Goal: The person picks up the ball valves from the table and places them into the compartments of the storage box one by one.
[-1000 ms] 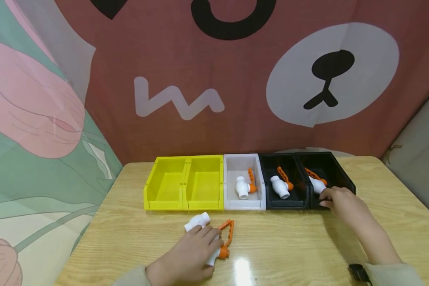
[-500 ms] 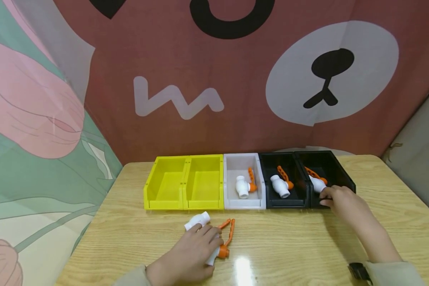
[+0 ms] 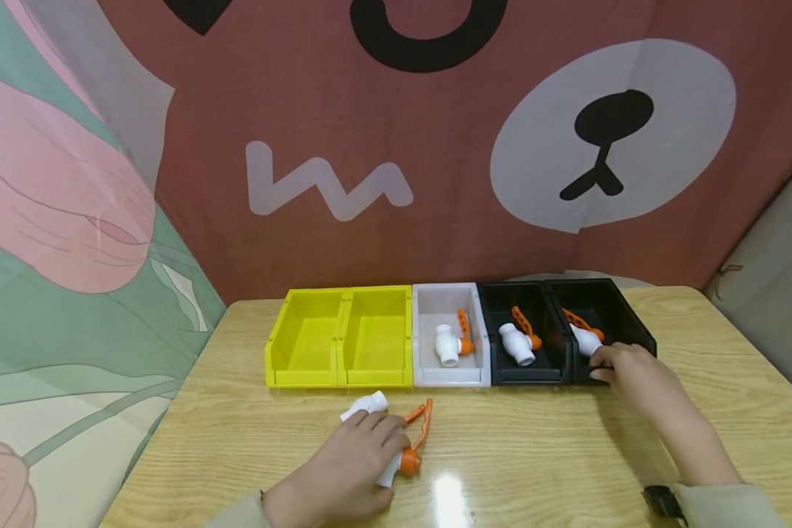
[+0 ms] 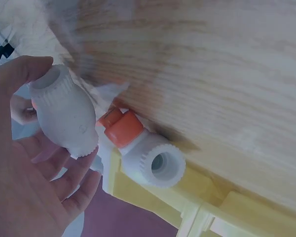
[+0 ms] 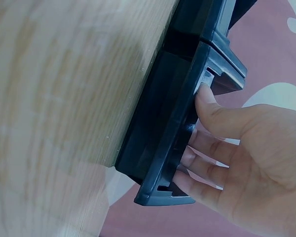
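My left hand (image 3: pixel 343 458) grips a white ball valve (image 4: pixel 66 113) with an orange handle, low over the table in front of the bins. Its thumb lies at one end of the body and the fingers at the other. Beside it on the table is a second ball valve (image 4: pixel 153 160), partly covered by the hand in the head view. My right hand (image 3: pixel 640 381) reaches over the front lip of the rightmost black bin (image 5: pixel 163 138). Thumb and forefinger pinch the near end of a third ball valve (image 3: pixel 585 341) there; the other fingertips are hidden inside.
Two yellow bins (image 3: pixel 309 378), a white bin (image 3: pixel 452 378) and another black bin (image 3: pixel 531 376) continue the row to the left. A white valve (image 3: pixel 446 346) lies in the white bin, and another valve (image 3: pixel 518 345) in that black bin. A printed cloth (image 3: pixel 330 249) hangs behind.
The left hand has shifted slightly, and the orange handle of the valve in it has turned and risen a little. My right hand has stayed in place at the black bin.
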A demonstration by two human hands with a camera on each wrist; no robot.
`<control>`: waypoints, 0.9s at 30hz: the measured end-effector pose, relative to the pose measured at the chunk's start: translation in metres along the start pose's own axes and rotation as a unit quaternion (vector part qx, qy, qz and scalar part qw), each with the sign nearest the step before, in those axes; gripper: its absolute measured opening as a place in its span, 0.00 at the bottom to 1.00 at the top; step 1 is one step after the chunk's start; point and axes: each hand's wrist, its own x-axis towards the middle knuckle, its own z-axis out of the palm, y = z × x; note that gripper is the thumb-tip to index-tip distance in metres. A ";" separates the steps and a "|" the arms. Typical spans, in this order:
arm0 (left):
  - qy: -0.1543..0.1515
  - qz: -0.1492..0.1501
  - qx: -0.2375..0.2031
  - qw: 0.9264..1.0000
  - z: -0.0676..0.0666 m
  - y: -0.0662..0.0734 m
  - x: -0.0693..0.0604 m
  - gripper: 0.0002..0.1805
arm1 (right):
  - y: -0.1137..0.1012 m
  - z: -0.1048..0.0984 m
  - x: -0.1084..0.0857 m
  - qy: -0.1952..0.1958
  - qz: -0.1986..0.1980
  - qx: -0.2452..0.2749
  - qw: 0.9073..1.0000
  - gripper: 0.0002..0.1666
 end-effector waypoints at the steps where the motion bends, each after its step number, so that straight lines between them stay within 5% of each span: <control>1: 0.000 -0.001 0.002 1.000 0.000 -0.001 0.000 0.29 | 0.000 0.000 0.000 -0.001 0.001 0.000 1.000 0.05; 27: 0.002 -0.051 0.004 0.999 -0.025 -0.031 0.008 0.32 | 0.000 0.000 0.000 0.004 -0.002 0.001 1.000 0.05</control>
